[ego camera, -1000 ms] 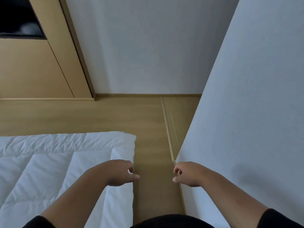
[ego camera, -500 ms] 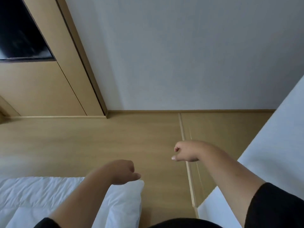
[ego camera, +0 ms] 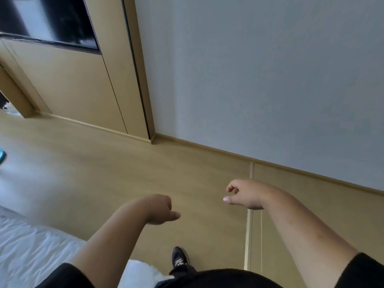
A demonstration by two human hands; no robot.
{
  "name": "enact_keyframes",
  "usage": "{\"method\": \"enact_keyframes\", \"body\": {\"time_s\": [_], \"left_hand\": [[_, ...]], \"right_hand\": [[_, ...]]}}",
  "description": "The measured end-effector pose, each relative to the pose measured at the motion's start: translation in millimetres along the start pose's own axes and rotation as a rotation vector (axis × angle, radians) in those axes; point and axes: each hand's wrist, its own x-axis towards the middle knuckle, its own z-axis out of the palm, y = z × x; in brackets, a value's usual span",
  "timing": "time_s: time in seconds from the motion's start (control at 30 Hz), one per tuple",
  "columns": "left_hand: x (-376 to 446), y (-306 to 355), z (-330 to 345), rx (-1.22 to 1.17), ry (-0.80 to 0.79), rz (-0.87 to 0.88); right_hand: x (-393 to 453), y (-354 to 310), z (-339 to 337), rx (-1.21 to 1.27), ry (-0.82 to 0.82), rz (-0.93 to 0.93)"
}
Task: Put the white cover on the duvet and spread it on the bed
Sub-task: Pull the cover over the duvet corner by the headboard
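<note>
- Head view: a person stands on a wood floor [ego camera: 104,173], both bare forearms held out in front at waist height, black sleeves at the frame's bottom edge.
- The left hand [ego camera: 160,208] hangs over bare floor, fingers loosely curled under, thumb pointing right; it grasps nothing.
- The right hand [ego camera: 243,194] is raised a little higher, forefinger and thumb curved toward each other with a gap between, nothing in them; it too is released.
- The duvet [ego camera: 27,246], white and creased, lies at lower left, partly hidden behind the left forearm; its near corner shows beside the person's dark shoe [ego camera: 179,258]. Neither hand touches it.
- No white cover can be made out as a separate thing; whether the visible fabric is bare duvet or already covered cannot be told from this angle.
- A grey wall [ego camera: 270,80] fills the upper right, meeting the floor at a wood skirting; a wood panel [ego camera: 68,80] with a dark screen [ego camera: 47,19] stands at upper left. A small teal object [ego camera: 2,155] clips the left edge, too cut off to identify.
- Judged step: between grips, the person apparently moving about the bedding, not working it.
- Next move likely calls for turning back toward the duvet and taking hold of an edge or corner with both hands.
</note>
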Motion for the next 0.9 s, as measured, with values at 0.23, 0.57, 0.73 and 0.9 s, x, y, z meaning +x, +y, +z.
{"method": "enact_keyframes", "body": {"time_s": [0.23, 0.57, 0.73, 0.9], "left_hand": [[120, -18, -132, 0.046, 0.067, 0.045], [203, -117, -246, -0.068, 0.044, -0.089], [239, -205, -281, -0.191, 0.034, -0.263], [257, -296, -313, -0.385, 0.13, -0.518]], "right_hand": [[123, 12, -79, 0.099, 0.068, 0.134], [306, -80, -169, 0.095, -0.023, -0.005], [422, -159, -212, -0.011, -0.094, -0.158], [542, -269, -268, -0.212, -0.116, -0.38]]}}
